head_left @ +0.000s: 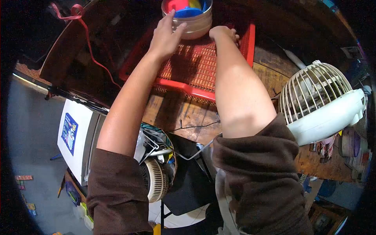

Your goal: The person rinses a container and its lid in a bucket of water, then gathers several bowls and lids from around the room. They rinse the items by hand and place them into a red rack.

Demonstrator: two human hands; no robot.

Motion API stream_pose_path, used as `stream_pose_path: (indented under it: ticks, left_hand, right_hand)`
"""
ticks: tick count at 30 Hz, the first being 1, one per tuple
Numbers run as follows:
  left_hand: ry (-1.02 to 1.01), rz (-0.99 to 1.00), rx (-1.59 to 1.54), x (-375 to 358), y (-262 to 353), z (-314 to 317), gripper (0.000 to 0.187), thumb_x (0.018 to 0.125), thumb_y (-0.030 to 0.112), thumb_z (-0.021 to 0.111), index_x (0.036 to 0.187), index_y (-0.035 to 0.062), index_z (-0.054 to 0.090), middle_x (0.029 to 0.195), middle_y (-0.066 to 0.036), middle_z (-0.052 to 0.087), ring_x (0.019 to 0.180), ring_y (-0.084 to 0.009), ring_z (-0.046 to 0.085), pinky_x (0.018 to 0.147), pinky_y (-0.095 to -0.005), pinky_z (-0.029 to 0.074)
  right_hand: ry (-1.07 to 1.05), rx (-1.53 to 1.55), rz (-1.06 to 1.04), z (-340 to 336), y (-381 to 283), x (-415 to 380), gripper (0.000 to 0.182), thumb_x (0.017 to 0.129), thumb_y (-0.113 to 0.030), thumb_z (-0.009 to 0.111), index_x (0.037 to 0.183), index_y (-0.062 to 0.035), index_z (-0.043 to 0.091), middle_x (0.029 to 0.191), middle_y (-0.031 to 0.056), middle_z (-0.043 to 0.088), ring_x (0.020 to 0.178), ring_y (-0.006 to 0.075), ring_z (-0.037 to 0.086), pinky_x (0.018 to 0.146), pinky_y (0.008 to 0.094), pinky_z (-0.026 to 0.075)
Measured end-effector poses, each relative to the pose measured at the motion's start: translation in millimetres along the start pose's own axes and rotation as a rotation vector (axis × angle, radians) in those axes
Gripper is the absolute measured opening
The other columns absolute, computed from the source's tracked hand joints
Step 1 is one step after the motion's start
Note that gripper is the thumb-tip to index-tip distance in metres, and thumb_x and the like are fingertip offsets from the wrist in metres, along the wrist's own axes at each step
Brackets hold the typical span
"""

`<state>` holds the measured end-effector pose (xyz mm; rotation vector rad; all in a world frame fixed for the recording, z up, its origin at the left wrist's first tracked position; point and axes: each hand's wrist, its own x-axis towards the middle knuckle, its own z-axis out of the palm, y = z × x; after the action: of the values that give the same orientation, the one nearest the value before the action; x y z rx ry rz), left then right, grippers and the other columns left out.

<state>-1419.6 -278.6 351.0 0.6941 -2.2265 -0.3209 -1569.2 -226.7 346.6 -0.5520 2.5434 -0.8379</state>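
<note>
Both my arms reach forward over a red plastic basket with a grid bottom. At the top, a round translucent container holds red, blue and yellow pieces. My left hand rests against the container's left side, its fingers apart. To the right of the container is my right hand, inside the basket near its right wall. Its fingers curl downward, and what they hold, if anything, is hidden.
The basket stands on a wooden table. A caged fan is at the right. A pink ribbon hangs at the upper left. Below are a white box, a black chair and another fan.
</note>
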Motion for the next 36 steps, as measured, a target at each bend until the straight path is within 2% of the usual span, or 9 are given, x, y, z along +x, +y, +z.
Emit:
stream_pose_path:
  ticks: [3, 7, 9, 12, 15, 21, 25, 27, 36]
  left_hand:
    - [0.014, 0.048, -0.072, -0.5, 4.5, -2.7, 0.052, 0.083, 0.03, 0.048, 0.126, 0.0062, 0.032, 0.122, -0.02, 0.038, 0.116, -0.0275, 0.035, 0.096, -0.0331, 0.027]
    - [-0.003, 0.046, -0.017, 2.1, -0.9, -1.3, 0.052, 0.081, 0.031, 0.048, 0.125, 0.0073, 0.034, 0.121, -0.02, 0.039, 0.112, -0.0296, 0.039, 0.093, -0.0344, 0.031]
    - [0.024, 0.049, -0.026, 4.0, -1.2, -1.0, 0.051, 0.08, 0.032, 0.049, 0.123, 0.0071, 0.036, 0.12, -0.021, 0.04, 0.109, -0.0319, 0.042, 0.09, -0.0362, 0.034]
    - [-0.032, -0.037, -0.061, 2.1, -0.2, -3.3, 0.051, 0.083, 0.031, 0.047, 0.126, 0.0069, 0.032, 0.123, -0.018, 0.038, 0.115, -0.0266, 0.036, 0.096, -0.0328, 0.027]
    - [0.042, 0.004, -0.019, 3.4, -2.1, -0.7, 0.051, 0.08, 0.032, 0.048, 0.123, 0.0067, 0.037, 0.121, -0.02, 0.04, 0.107, -0.0316, 0.044, 0.09, -0.0352, 0.036]
    - [0.017, -0.035, -0.031, -1.6, -0.1, -3.4, 0.052, 0.08, 0.033, 0.048, 0.124, 0.0074, 0.036, 0.123, -0.019, 0.038, 0.108, -0.0308, 0.044, 0.091, -0.0356, 0.034]
    - [-0.002, -0.085, -0.001, -2.4, 1.8, -3.9, 0.053, 0.08, 0.035, 0.047, 0.124, 0.0081, 0.036, 0.125, -0.016, 0.037, 0.107, -0.0304, 0.044, 0.091, -0.0367, 0.034]
    - [0.01, -0.059, 0.011, -1.7, 0.9, -3.8, 0.053, 0.079, 0.036, 0.048, 0.123, 0.0078, 0.037, 0.123, -0.017, 0.038, 0.108, -0.0306, 0.043, 0.091, -0.0373, 0.034]
    - [0.093, -0.088, 0.013, 1.4, 2.0, -7.1, 0.044, 0.079, 0.033, 0.049, 0.115, 0.0089, 0.044, 0.115, -0.018, 0.043, 0.105, -0.032, 0.044, 0.088, -0.038, 0.035]
  right_hand:
    - [-0.026, -0.1, -0.094, 1.9, 1.1, 0.8, 0.051, 0.07, -0.021, 0.054, 0.118, -0.0065, 0.044, 0.13, 0.0114, 0.028, 0.12, 0.0293, 0.025, 0.098, 0.0455, 0.023]
    - [0.066, 0.012, -0.015, 15.6, -7.9, 17.8, 0.043, 0.073, -0.02, 0.051, 0.11, 0.0009, 0.048, 0.125, 0.0138, 0.034, 0.116, 0.0313, 0.03, 0.095, 0.0444, 0.028]
    - [0.79, 0.941, -0.13, 14.8, -10.5, 25.9, 0.033, 0.075, -0.018, 0.048, 0.098, 0.0052, 0.052, 0.117, 0.0161, 0.04, 0.107, 0.0342, 0.036, 0.089, 0.0433, 0.034]
    - [1.21, 0.455, -0.691, -12.3, -17.1, 4.6, 0.025, 0.073, -0.016, 0.049, 0.088, 0.0043, 0.054, 0.11, 0.0166, 0.043, 0.099, 0.0329, 0.04, 0.083, 0.0415, 0.036]
    - [1.08, 0.453, -1.029, -10.6, -26.4, -6.0, 0.046, 0.075, -0.019, 0.048, 0.114, 0.0033, 0.04, 0.12, 0.0193, 0.037, 0.108, 0.034, 0.035, 0.093, 0.0407, 0.028]
    - [1.022, 0.386, -1.278, -23.3, -27.7, -30.0, 0.058, 0.069, -0.024, 0.054, 0.116, 0.005, 0.038, 0.124, 0.015, 0.034, 0.112, 0.033, 0.031, 0.095, 0.0393, 0.026]
    - [0.972, 0.27, -1.293, -17.7, -29.1, -33.0, 0.056, 0.069, -0.029, 0.054, 0.113, 0.0035, 0.043, 0.121, 0.0143, 0.039, 0.111, 0.0304, 0.034, 0.095, 0.0391, 0.027]
    - [0.592, 0.149, -1.258, -13.5, -25.7, -31.1, 0.051, 0.069, -0.034, 0.054, 0.107, 0.0008, 0.049, 0.116, 0.0129, 0.044, 0.109, 0.0276, 0.038, 0.094, 0.0391, 0.027]
    - [0.625, 0.071, -1.152, -5.8, -28.9, -26.3, 0.049, 0.074, -0.039, 0.05, 0.101, 0.0006, 0.055, 0.115, 0.0185, 0.046, 0.109, 0.0291, 0.039, 0.093, 0.0405, 0.029]
